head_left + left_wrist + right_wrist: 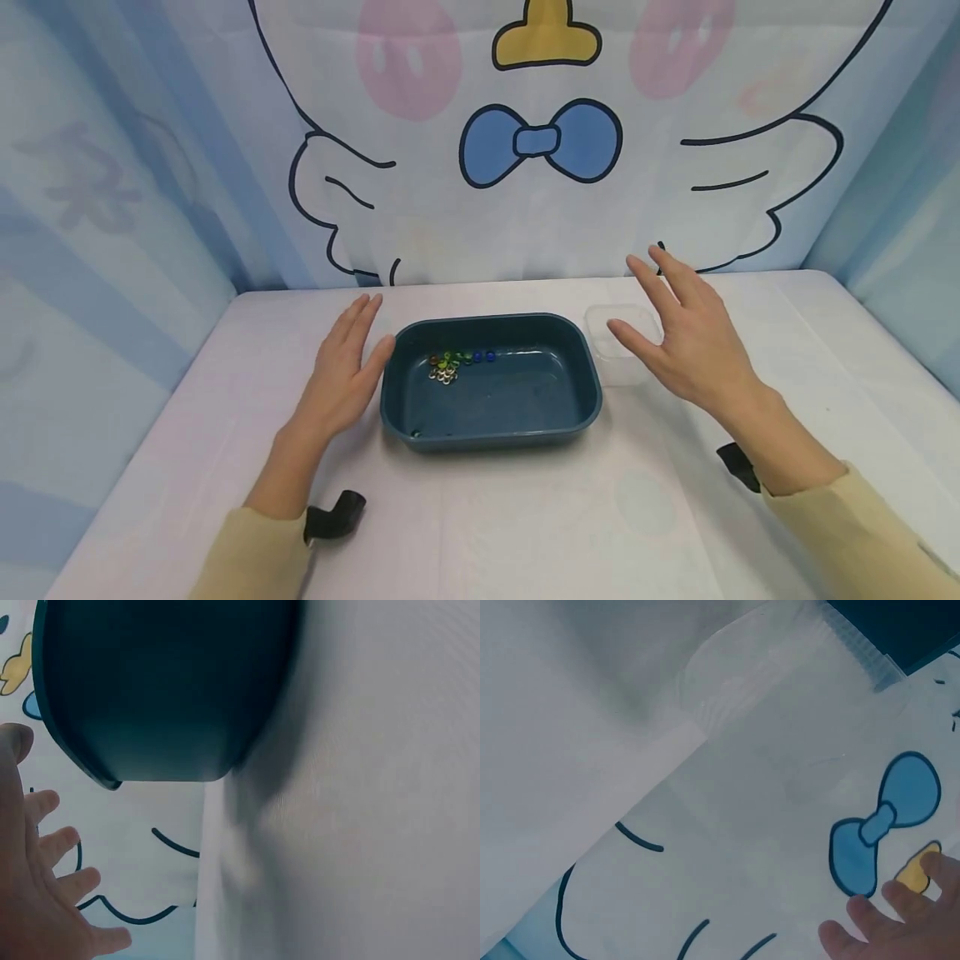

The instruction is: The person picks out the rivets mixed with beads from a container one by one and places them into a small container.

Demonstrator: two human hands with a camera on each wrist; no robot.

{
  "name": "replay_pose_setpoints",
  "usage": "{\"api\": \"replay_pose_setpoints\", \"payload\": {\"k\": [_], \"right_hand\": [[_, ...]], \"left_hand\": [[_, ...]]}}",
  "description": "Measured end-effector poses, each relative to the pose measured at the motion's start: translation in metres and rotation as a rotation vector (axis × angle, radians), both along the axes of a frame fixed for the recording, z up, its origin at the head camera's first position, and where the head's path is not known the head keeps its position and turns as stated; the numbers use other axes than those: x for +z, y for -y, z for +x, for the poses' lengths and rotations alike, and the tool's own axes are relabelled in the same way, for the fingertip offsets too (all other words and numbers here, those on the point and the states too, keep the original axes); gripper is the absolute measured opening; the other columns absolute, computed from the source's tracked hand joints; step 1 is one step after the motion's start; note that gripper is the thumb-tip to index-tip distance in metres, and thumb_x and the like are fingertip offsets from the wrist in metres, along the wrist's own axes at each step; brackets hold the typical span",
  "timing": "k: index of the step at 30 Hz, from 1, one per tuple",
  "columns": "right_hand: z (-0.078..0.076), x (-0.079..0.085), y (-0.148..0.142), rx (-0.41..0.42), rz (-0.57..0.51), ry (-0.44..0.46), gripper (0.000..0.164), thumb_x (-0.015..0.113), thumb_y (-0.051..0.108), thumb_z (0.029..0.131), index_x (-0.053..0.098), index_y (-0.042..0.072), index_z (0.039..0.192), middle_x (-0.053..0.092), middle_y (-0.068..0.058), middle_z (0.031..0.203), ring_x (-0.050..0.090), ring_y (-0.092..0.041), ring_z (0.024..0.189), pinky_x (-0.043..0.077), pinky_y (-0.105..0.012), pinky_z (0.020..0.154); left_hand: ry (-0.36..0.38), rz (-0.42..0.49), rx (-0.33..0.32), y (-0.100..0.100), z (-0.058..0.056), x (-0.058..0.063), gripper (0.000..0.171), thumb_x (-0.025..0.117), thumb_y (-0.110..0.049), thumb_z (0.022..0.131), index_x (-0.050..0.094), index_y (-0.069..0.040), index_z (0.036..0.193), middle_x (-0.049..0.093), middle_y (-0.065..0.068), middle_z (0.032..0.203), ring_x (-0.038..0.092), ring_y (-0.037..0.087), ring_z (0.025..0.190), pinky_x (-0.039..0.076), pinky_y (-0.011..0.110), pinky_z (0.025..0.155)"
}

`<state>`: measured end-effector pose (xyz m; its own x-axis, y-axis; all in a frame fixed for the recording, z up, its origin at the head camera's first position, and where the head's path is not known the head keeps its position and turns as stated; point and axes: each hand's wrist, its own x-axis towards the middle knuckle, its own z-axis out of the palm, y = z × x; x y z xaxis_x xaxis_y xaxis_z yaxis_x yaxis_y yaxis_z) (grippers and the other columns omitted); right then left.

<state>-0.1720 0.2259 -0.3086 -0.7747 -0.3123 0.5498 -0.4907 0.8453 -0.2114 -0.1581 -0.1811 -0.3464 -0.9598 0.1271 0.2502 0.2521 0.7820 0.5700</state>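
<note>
Teal tray (517, 404), walls likely penning beads (477, 357), metal rings (444, 375); clear plastic box (602, 332) beside. Left hand (340, 373), right hand (692, 337) flank tray, fingers extended, gripping nothing.

Tub (517, 404): dark teal, plain. Beads (448, 363): green, deep blue, reddish brown, some a pale metallic gold. Box (621, 320): clear, colourless. Counter (555, 525): white, faint pink cast. Backdrop (525, 233): white with black line drawing; bow (491, 150) blue, ovals (408, 62) pink, upper figure (546, 43) yellow. Side curtain (97, 333): pale blue, darker blue bands. Sleeves (255, 550): plain light yellow.
</note>
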Motion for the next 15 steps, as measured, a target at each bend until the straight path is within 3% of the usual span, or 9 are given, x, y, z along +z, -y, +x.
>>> {"api": "replay_pose_setpoints", "payload": {"k": [8,15], "right_hand": [[-0.006,0.004,0.017,0.021,0.034,0.042,0.075,0.071,0.034,0.090,0.041,0.010,0.154,0.032,-0.019,0.159,0.035,-0.045,0.139,0.028,-0.063,0.110],[-0.015,0.007,0.026,0.093,0.051,-0.034,0.072,0.073,0.029,0.089,0.044,0.006,0.151,0.036,-0.021,0.156,0.038,-0.044,0.137,0.031,-0.062,0.108]], "left_hand": [[0.087,0.163,-0.043,-0.004,-0.007,-0.005,0.060,0.036,-0.037,0.108,0.023,-0.014,0.162,0.017,0.012,0.167,0.013,0.031,0.152,0.013,0.058,0.117],[0.123,0.296,-0.028,-0.011,-0.012,-0.008,0.055,0.036,-0.034,0.108,0.030,-0.015,0.159,0.024,0.011,0.165,0.021,0.032,0.150,0.017,0.057,0.117]]}}
